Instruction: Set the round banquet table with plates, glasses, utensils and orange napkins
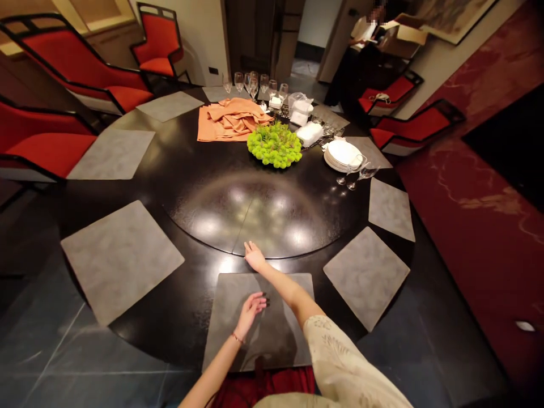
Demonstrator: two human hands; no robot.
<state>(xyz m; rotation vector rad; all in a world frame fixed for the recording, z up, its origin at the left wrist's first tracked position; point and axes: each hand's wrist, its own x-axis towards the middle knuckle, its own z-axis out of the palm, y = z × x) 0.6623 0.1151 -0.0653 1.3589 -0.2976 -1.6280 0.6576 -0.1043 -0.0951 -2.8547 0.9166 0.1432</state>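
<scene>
Red-cushioned chairs stand around a round black table, where a person's right hand, fingers extended and slightly parted, lies at the near rim of a glossy dark turntable, which spreads out ahead of it. Closer to the body, the left hand, a bracelet at its wrist, hangs over a gray placemat with fingers loosely spread and nothing in the grip; whether it touches the mat cannot be told. Straight beyond the right hand sits a bright green centerpiece, with orange cloths to its left and clustered stemware farther off. Ahead and to the right of both hands, white plates rise in a stack just beside wine glasses. Well beyond them, another person stands near a cardboard box.
</scene>
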